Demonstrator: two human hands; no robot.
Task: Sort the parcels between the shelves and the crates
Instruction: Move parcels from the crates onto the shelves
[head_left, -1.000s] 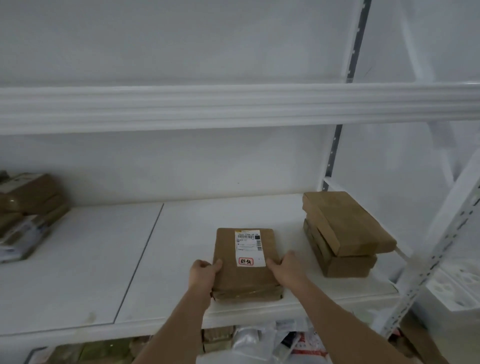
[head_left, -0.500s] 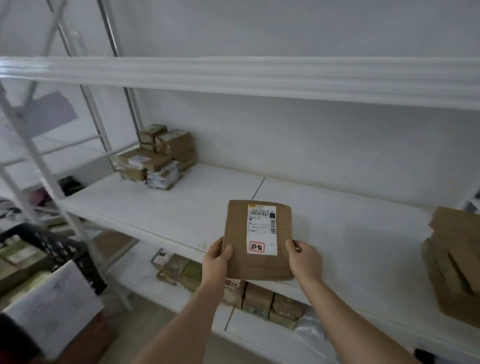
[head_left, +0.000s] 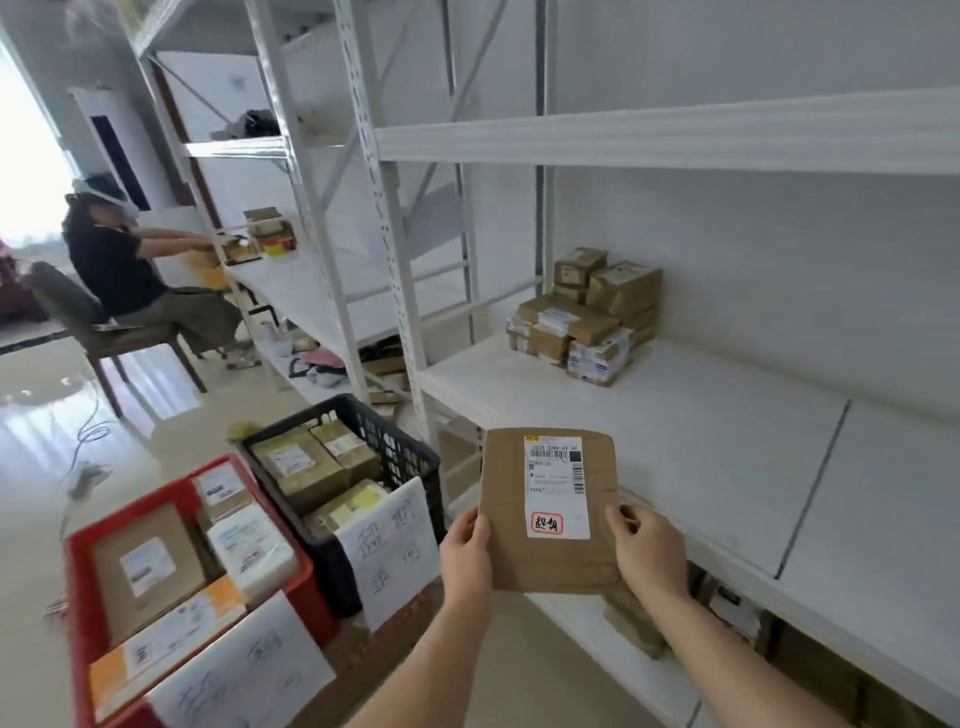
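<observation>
Both hands, left hand (head_left: 467, 551) and right hand (head_left: 647, 553), pinch the brown parcel (head_left: 504, 519) by its edges, clear of the shelf (head_left: 701, 447). Fingers behind it hidden. Red crate (head_left: 78, 582) cut off near left.

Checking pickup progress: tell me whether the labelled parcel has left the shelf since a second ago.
Yes. The labelled parcel has come off the white shelf, toward the person, and both hands hold it upright in front of its edge.

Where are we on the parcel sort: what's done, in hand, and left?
Done: the black crate and red crate already hold parcels. In hand: both the left hand and right hand hold a flat brown parcel with a red-stamped label, off the shelf. Left: crating it; the stack of boxes waits on the shelf.
</observation>
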